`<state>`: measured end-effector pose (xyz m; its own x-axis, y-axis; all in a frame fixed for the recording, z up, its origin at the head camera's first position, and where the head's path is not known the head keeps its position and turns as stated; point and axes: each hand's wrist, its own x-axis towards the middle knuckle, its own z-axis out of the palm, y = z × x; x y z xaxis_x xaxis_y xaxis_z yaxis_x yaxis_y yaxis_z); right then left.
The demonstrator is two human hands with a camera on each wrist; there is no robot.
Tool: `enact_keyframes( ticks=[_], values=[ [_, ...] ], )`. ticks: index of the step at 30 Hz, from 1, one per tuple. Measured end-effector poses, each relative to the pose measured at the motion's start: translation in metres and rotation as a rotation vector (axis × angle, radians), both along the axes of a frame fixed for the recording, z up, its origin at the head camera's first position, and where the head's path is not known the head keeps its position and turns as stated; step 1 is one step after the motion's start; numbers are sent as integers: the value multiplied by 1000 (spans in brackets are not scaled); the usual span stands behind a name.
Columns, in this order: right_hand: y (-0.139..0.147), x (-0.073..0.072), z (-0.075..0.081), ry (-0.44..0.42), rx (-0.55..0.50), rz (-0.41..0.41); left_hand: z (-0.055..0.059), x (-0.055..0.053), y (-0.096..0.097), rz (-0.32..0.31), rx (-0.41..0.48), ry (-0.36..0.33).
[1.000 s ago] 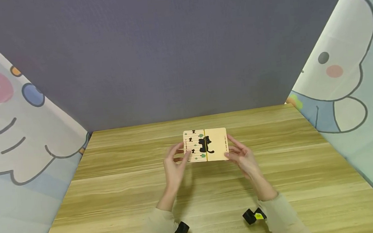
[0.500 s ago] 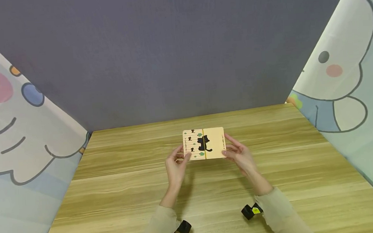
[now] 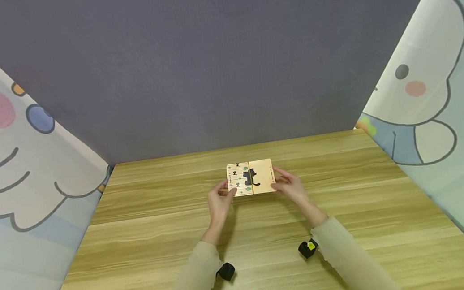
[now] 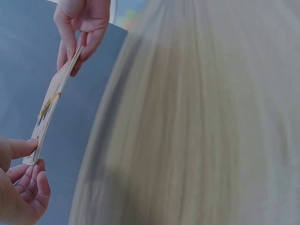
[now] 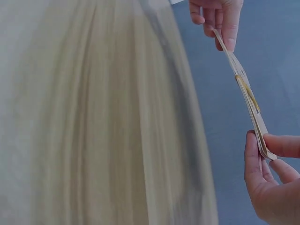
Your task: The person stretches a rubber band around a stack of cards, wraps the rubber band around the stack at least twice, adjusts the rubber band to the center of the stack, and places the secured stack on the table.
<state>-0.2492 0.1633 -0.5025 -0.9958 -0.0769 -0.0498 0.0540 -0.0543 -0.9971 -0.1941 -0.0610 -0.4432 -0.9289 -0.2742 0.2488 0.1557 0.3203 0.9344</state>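
A small cream notebook (image 3: 262, 172) is held up above the wooden table in the head view, its cover spread toward me. Stripes and green shapes decorate its left half; a black cat crosses the middle, where a yellow band (image 3: 252, 188) runs. My left hand (image 3: 218, 205) pinches the lower left edge between thumb and fingers. At the opposite edge, my right hand (image 3: 293, 189) grips the lower right corner, thumb on the front. Both wrist views catch the notebook (image 5: 257, 123) nearly edge-on, showing several thin layers and a slight bend at the band.
The wood-grain table (image 3: 150, 240) extends below the hands to a grey back panel (image 3: 227, 73). Cartoon-printed sheets (image 3: 423, 50) hang at both sides. Black wrist devices (image 3: 226, 271) are worn near the sleeves.
Both hands have brought the notebook slightly up, the right hand shifting left. The cover now bends a little at the middle and looks narrower.
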Motion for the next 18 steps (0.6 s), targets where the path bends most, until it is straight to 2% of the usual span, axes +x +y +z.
enact_keyframes(
  ticks=[5,12,18],
  values=[
    [-7,-4,12,-59,41,-11,-11,-14,-3,-14,-23,-67],
    [-20,7,49,-121,149,-17,-23,-30,-7,-35,16,-151],
    [-21,1,47,-141,172,14,-27,-35,-8,-36,-32,-167]
  ],
)
